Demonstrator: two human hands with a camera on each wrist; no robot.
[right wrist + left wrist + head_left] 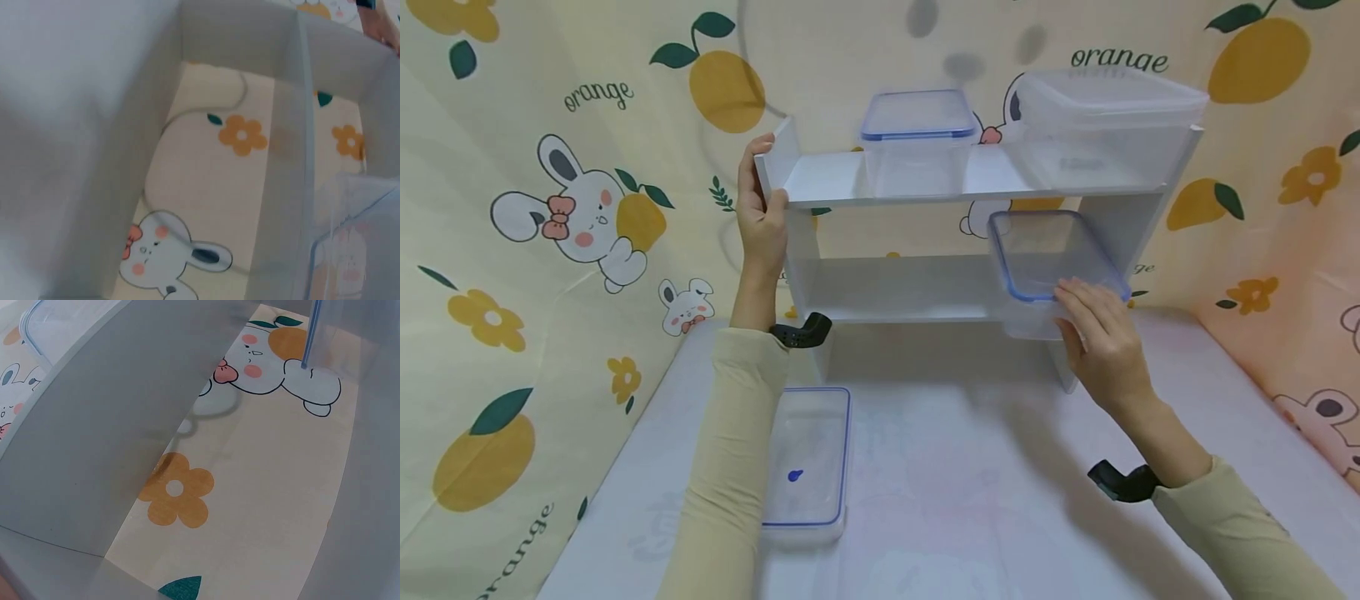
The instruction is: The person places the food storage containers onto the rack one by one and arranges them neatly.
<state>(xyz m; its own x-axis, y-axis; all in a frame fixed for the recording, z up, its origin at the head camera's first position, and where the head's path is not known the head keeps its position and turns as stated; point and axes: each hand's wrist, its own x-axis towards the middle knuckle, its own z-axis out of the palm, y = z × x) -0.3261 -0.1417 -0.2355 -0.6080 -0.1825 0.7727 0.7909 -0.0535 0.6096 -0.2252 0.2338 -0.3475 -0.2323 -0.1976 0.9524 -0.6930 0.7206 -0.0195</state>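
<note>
A white two-tier shelf (910,287) stands on the table. My left hand (762,204) grips its upper left side panel, thumb at the front edge and fingers around the outside. On the middle board, at the right, is a clear container (1026,321) with a blue-rimmed lid, its front jutting past the board's edge. My right hand (1101,337) touches its front right corner, fingers laid fairly straight over the lid edge and thumb lower down. This container (369,244) also shows at lower right in the right wrist view.
On the top board stand a smaller blue-rimmed container (917,158) and a larger clear box (1097,133) at the right. Another blue-rimmed container (808,458) lies on the white table (940,492), beside my left forearm. A patterned cloth (587,333) hangs behind and at the sides.
</note>
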